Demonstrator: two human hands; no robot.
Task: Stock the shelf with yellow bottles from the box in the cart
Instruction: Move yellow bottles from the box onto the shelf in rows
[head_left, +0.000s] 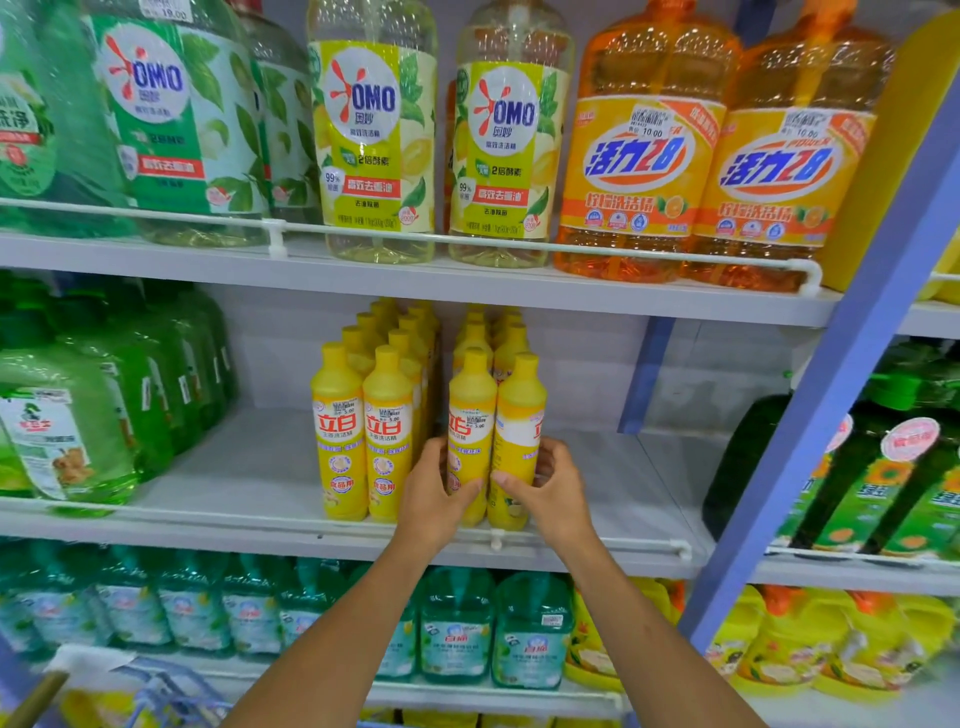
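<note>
Head view: the left hand's fingers (470, 491) wrap the lower body of a yellow bottle (470, 415), and the right hand (553, 491) clasps a second yellow bottle (517, 431) just beside it, thumb across its front. Both bottles stand upright on the middle shelf (249, 467), close behind its front rail (587, 540), touching each other. The left hand (434, 499) holds the one nearer the two front bottles (363, 431) of the rows already stocked, which stand just left of the held pair and run back toward the shelf's rear wall.

Judging by those filled rows, the stocking looks well under way; bare shelf lies on both sides of the yellow rows, so there is space for more. The cart (156, 696) shows only as a blurred corner well below the shelf, and how many bottles remain in it cannot be told.

Green detergent jugs (78, 426) fill the shelf's left end; large bottles line the shelf above (415, 275).
</note>
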